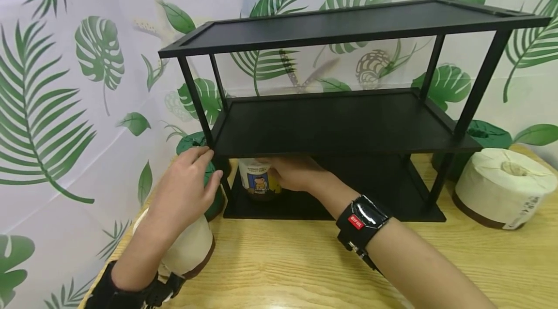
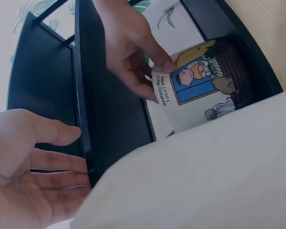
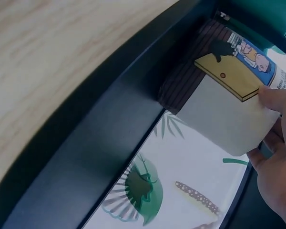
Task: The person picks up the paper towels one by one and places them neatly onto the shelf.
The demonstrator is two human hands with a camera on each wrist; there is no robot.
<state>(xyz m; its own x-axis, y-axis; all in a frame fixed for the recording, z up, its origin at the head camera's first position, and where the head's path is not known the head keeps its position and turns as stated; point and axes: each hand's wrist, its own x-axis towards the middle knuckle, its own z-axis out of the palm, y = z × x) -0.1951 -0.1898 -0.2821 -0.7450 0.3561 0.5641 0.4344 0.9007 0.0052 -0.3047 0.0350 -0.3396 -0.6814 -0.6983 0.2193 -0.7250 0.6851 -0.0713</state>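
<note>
A wrapped toilet paper roll [image 1: 258,179] with a cartoon print and dark brown base stands on the bottom board of a black three-tier rack [image 1: 340,125], near its left end. My right hand [image 1: 296,172] reaches under the middle shelf and grips the roll near its top. In the right wrist view the thumb [image 3: 272,98] presses on its printed side, with the other fingers partly hidden behind. My left hand [image 1: 186,180] is at the rack's left front post, its extended fingers [image 2: 62,180] touching the middle shelf's front edge.
A cream roll [image 1: 192,246] stands on the wooden table [image 1: 279,265] below my left forearm, with green-wrapped rolls [image 1: 213,207] behind it. Right of the rack stand another cream roll [image 1: 492,188] and a green one [image 1: 490,132]. A leaf-patterned cloth hangs behind.
</note>
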